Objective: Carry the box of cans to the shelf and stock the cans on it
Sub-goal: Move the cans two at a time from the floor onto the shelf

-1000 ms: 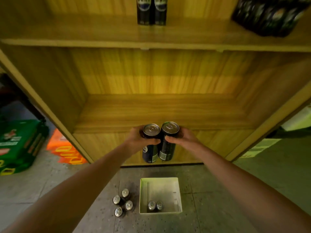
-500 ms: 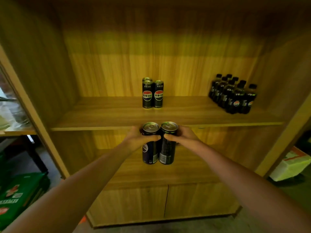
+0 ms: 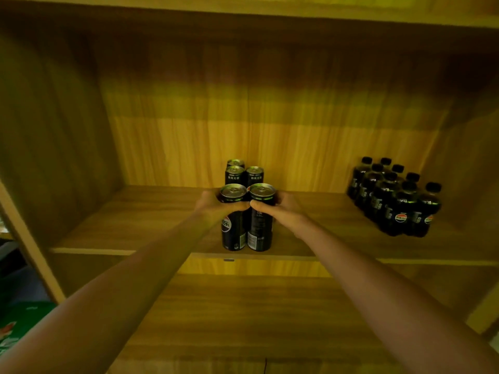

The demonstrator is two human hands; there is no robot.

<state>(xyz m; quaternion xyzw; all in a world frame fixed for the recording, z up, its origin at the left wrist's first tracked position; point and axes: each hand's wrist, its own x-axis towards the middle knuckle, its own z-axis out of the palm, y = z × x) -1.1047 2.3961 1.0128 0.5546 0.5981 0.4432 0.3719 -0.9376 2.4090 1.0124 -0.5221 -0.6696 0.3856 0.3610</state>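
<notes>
At shelf [image 3: 135,225], left hand [image 3: 213,209] grips left can [image 3: 233,233] — right hand [image 3: 283,211], right can [image 3: 259,233].

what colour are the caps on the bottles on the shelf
Black caps on dark bottles, seen in the head view.

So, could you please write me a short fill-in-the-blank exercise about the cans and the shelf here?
1. The left hand and the right hand each grip one black ____.
2. On the wooden shelf, behind the held cans, the stocked cans in view number ____.
3. The cola bottles stand to the ____ of the stocked cans.

Missing words: can; three; right.
</notes>
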